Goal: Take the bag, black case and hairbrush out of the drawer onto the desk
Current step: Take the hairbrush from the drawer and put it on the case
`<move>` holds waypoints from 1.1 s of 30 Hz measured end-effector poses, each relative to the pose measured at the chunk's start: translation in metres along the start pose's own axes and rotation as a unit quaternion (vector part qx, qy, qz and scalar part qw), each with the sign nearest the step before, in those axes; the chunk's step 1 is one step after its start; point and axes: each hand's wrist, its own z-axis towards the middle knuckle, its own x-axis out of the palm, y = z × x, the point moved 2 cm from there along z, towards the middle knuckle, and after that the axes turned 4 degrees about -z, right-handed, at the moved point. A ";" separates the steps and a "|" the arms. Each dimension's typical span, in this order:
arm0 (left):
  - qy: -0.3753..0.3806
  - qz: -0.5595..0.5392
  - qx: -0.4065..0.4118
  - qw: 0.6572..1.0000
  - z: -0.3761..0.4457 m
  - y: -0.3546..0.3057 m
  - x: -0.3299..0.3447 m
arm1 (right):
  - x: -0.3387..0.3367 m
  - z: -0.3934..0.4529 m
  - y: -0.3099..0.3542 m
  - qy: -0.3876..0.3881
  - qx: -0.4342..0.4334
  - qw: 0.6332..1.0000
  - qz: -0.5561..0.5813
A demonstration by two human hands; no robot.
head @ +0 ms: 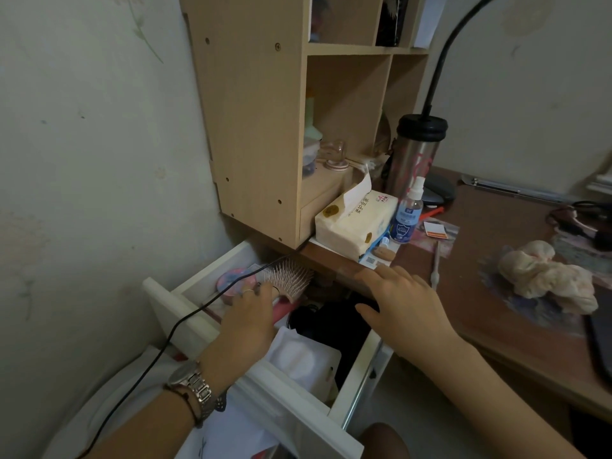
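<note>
1. Head view: a white drawer (265,385) stands pulled out below the edge of a brown bench (490,293), with a pale wall to its left.
2. The left hand (246,314) reaches into the drawer's far left part; its fingers curl around the pink handle of the hairbrush (291,281), which is tilted up with its bristles fanned toward the camera. A ring sits on one finger and a metal watch (193,384) on the wrist.
3. The right hand (402,298) hovers flat over the drawer's right side beside the bench edge, fingers spread and holding nothing.
4. A dark object (331,321) lies in the drawer under the right hand; whether it is the black case or the bag cannot be told.
5. A white packet (298,357) lies nearer the drawer front, and a round pink and blue item (233,279) sits in the far left corner beside the brush.
6. A thin black cable (185,319) runs across the drawer's left wall.
7. On the bench stand a tissue pack (351,223), a small spray bottle (409,213), a steel tumbler (415,154) and a wooden shelf unit (265,127); a crumpled pale cloth (546,276) lies further right.
</note>
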 end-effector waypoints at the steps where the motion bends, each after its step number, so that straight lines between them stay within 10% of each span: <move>1: 0.002 0.000 0.001 1.000 -0.004 -0.002 -0.003 | -0.001 -0.002 0.000 0.000 -0.001 1.000 0.000; 33: -0.093 -0.063 0.149 0.982 -0.132 -0.069 -0.097 | -0.043 -0.077 -0.059 -0.033 0.094 0.995 0.027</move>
